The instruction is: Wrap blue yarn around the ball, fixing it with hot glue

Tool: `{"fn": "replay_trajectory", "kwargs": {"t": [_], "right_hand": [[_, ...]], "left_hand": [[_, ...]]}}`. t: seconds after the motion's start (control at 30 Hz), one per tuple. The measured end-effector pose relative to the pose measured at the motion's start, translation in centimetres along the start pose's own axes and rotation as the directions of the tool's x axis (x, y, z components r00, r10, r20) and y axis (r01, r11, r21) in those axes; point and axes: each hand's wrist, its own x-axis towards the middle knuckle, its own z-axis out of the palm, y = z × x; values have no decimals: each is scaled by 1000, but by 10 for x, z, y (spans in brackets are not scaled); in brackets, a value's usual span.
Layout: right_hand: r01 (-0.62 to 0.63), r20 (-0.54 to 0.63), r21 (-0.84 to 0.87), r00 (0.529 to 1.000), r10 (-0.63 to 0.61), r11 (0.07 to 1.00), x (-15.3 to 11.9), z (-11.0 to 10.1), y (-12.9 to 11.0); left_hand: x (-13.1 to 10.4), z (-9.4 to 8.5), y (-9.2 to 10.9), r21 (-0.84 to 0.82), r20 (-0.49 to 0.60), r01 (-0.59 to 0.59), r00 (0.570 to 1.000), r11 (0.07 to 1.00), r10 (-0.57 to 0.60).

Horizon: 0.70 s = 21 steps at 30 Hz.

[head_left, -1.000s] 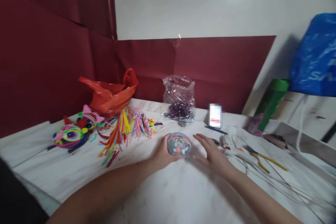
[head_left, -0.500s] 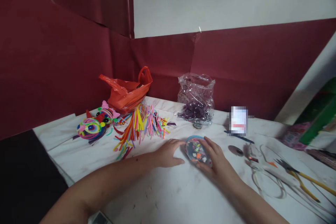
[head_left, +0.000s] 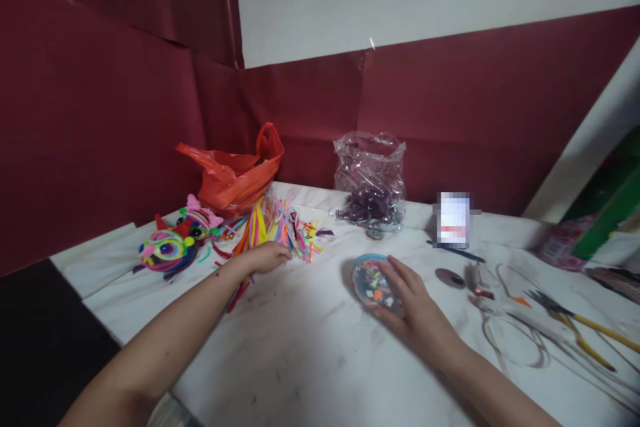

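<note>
My right hand (head_left: 415, 300) wraps around the side of a clear round container (head_left: 376, 283) with a blue rim. Small colourful pieces show inside it, and it rests on the table. At the left, my left hand (head_left: 267, 257) is over the near edge of a pile of colourful pipe cleaners (head_left: 260, 223). Its fingers are curled and bunched; whether anything is between them is hidden. Left of the pile lie two decorated heads made of coiled pipe cleaners, the nearer head (head_left: 165, 250) with a blue eye and the farther head (head_left: 200, 217) with pink ears.
A red plastic bag (head_left: 235, 180) stands behind the pipe cleaners. A clear bag (head_left: 371, 183) with dark purple material is at the back. To the right are a blurred-out white item (head_left: 454, 220), a dark blue stick (head_left: 457, 252), a glue gun (head_left: 520, 313) with its cord and yellow-handled pliers (head_left: 583, 327).
My left hand has left the container's side and moved left to the pipe cleaners, its fingers now curled. My right hand stays on the container. The view has shifted slightly.
</note>
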Motion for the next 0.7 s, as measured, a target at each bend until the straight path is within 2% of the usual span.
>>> {"fn": "replay_trajectory", "kwargs": {"t": [0.1, 0.17, 0.23, 0.3, 0.47, 0.6, 0.7], "right_hand": [[-4, 6, 13, 1000, 4, 1000, 0, 0, 1], [-3, 11, 14, 1000, 2, 1000, 0, 0, 2], [1, 13, 7, 1000, -1, 1000, 0, 0, 2], [12, 8, -2, 1000, -12, 1000, 0, 0, 2], [22, 6, -14, 1000, -22, 1000, 0, 1, 2], [21, 6, -25, 1000, -21, 999, -1, 1, 2], [23, -5, -28, 1000, -23, 999, -1, 1, 1]], "left_hand": [[4, -13, -8, 12, -145, 50, 988, 999, -48], [8, -23, -15, 18, -265, 118, 958, 993, -109], [11, -31, -20, 10, -309, 172, 937, 985, -160], [12, -31, -22, -8, -287, 195, 939, 981, -189], [14, -8, -18, 5, -166, 209, 965, 978, -205], [21, 13, -14, 21, -191, 257, 949, 966, -249], [26, 22, -14, -39, -223, 307, 925, 951, -308]]}}
